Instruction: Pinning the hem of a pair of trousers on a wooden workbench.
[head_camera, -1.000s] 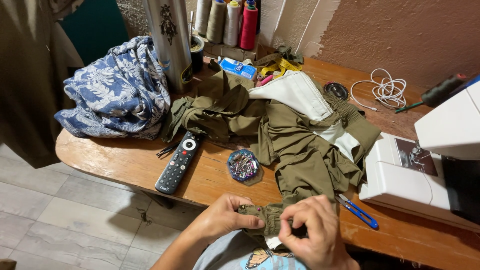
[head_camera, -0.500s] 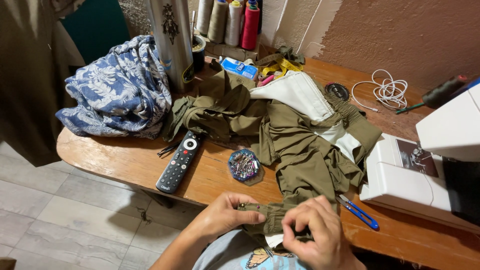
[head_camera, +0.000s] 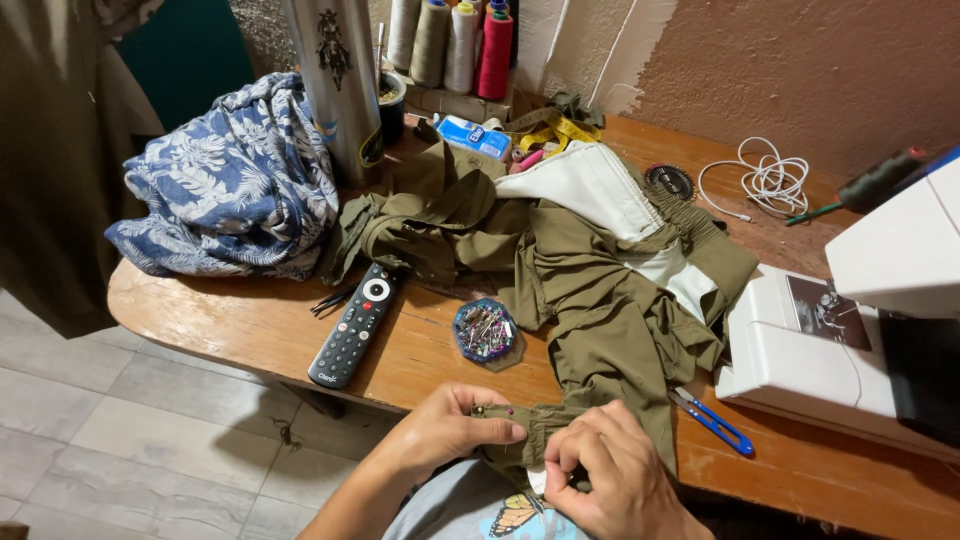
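Head view: at six o'clock, both hands pinch one folded edge of the olive garment (head_camera: 600, 300), which spills off the near edge of the desk (head_camera: 230, 320) toward the lap. The left hand (head_camera: 450, 430) has thumb and fingertip closed narrow on the hem, where a pink-headed pin shows. The right hand (head_camera: 610, 470) is curled tight on the same fold, just beside the left; I cannot tell whether it also holds a pin. Toward twelve o'clock from the hands sits a round pin box (head_camera: 484, 331), with a black remote (head_camera: 355, 325) at its nine o'clock and blue thread snips (head_camera: 712, 422) at three o'clock of the hands. The likely trouble is a pricked fingertip, since the fingers crowd the pins, or the bunched fold slipping loose.
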